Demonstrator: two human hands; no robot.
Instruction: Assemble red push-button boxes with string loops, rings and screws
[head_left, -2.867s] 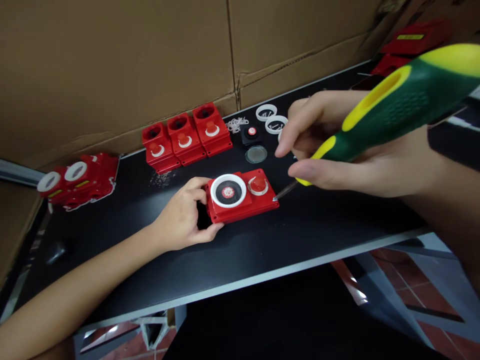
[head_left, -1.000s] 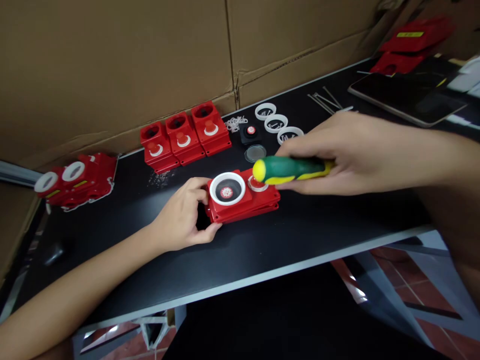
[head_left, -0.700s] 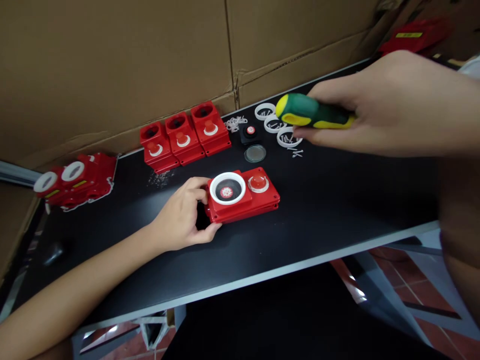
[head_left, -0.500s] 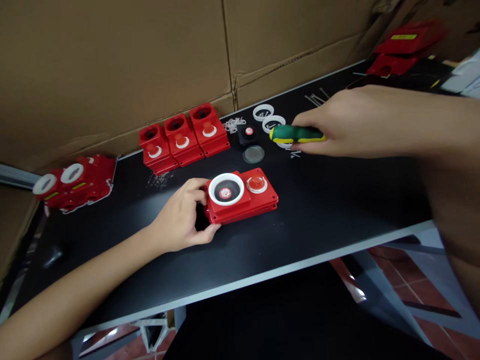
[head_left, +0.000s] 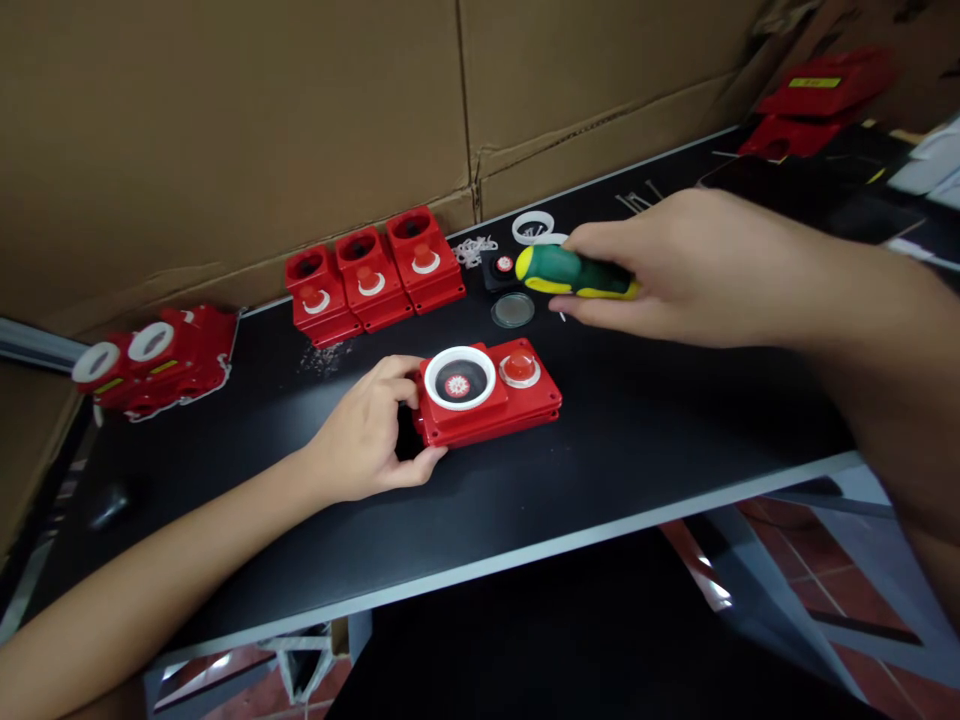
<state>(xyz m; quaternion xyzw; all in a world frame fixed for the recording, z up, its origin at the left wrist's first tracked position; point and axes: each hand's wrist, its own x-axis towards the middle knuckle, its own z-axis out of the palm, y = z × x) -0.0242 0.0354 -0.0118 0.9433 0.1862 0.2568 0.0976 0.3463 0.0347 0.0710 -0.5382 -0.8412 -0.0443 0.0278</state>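
Note:
My left hand (head_left: 371,430) grips the left end of a red housing (head_left: 480,420) lying on the black table. A white ring (head_left: 491,385) surrounds a dark round window on the housing, and a red domed lamp (head_left: 520,368) in a white collar sits on its right part. My right hand (head_left: 675,270) is closed around a green and yellow screwdriver (head_left: 559,270), held above the table beyond the housing. The screwdriver's handle end points left; its shaft is hidden. Just left of it are a black block (head_left: 495,272) with a red and white label and a clear round disc (head_left: 513,310).
Several red housings (head_left: 416,255) stand in a row along the cardboard wall (head_left: 300,120). More housings with white rings (head_left: 176,365) lie at the left. White rings (head_left: 533,215) with screws and long screws (head_left: 637,200) are at the back. The table's front edge (head_left: 525,553) is near me.
My right hand and the screwdriver have moved slightly left and nearer to me, tilting a little. My left hand still holds the red housing; the whole view has shifted slightly.

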